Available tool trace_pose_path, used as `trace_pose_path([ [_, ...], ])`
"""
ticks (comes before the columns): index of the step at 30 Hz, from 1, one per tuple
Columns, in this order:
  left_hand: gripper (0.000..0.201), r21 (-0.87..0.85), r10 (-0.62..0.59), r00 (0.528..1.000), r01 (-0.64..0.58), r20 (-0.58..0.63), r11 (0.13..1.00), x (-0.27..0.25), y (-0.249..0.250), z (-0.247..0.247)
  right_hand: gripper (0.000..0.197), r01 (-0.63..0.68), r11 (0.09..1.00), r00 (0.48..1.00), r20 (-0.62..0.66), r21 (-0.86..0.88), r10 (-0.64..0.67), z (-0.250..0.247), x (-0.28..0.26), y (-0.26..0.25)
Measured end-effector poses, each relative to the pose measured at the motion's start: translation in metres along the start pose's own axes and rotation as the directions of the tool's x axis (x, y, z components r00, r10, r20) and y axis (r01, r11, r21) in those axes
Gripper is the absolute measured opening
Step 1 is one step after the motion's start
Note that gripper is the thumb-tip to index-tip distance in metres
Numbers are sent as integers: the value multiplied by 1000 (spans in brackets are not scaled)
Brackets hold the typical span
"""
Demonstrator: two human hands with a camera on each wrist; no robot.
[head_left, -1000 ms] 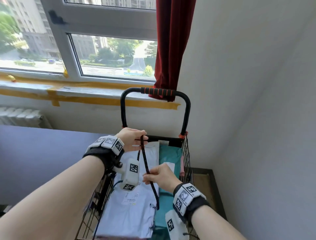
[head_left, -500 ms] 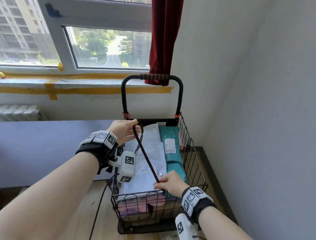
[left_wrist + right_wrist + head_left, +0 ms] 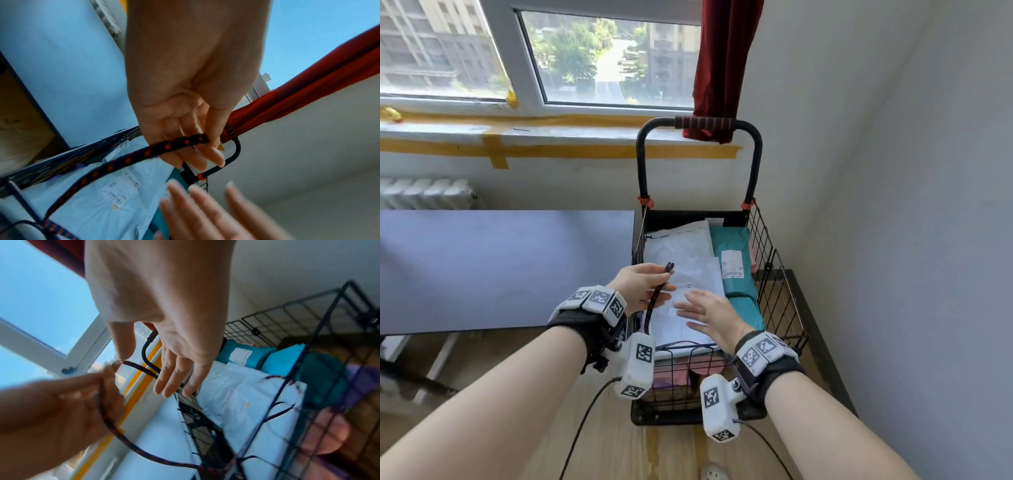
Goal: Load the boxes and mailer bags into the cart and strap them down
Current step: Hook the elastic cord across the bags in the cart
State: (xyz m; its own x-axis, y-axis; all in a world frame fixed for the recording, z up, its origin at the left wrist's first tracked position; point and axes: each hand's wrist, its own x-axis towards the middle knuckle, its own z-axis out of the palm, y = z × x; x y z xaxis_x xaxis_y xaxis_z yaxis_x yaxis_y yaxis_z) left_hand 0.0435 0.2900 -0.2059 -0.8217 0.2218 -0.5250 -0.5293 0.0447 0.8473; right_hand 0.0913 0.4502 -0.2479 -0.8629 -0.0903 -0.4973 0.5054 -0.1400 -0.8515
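A black wire cart point(image 3: 774, 274) with a black handle point(image 3: 702, 122) stands in the corner. White mailer bags point(image 3: 681, 246) lie on top of its load, with teal mailer bags point(image 3: 732, 240) along the right side. My left hand point(image 3: 659, 281) pinches a black bungee cord with red flecks point(image 3: 654, 301) above the cart's front left. The cord point(image 3: 123, 160) hangs slack to the front rim. My right hand point(image 3: 688, 305) hovers with spread fingers over the white mailer and holds nothing. In the right wrist view the right hand point(image 3: 174, 369) is beside the cord point(image 3: 123, 439).
A grey-blue table point(image 3: 500, 267) abuts the cart's left side. Behind are a radiator point(image 3: 424, 193), a taped window sill and a red curtain point(image 3: 722, 68). A plain wall closes the right. Pink and purple items point(image 3: 705, 366) show through the front wire. Wooden floor point(image 3: 671, 452) lies in front.
My right hand has let go of the cord's lower end and opened above the mailers. My left hand has drawn back from the handle end towards the front, and the cord has gone slack.
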Motion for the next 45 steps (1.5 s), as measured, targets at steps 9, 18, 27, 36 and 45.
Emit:
trace_pose_path([
  [9,9,77,-97,995,96,19,992,19,-25,-8,14,25,982,999,16,187,-28,-7,53,-38],
  [18,7,122,-177,981,186,-76,975,92,-12,32,50,95,972,996,-17,215,-93,-67,136,-78],
  [27,14,106,-191,946,225,-260,969,189,1,95,44,98,991,993,-73,89,-91,-150,247,-130],
  [36,18,42,-223,903,256,-366,966,248,-39,82,34,-167,980,982,75,-105,175,-137,325,-96],
  [45,7,-90,-251,917,234,-310,968,282,-57,41,28,-554,763,797,53,-332,601,-111,351,-28],
])
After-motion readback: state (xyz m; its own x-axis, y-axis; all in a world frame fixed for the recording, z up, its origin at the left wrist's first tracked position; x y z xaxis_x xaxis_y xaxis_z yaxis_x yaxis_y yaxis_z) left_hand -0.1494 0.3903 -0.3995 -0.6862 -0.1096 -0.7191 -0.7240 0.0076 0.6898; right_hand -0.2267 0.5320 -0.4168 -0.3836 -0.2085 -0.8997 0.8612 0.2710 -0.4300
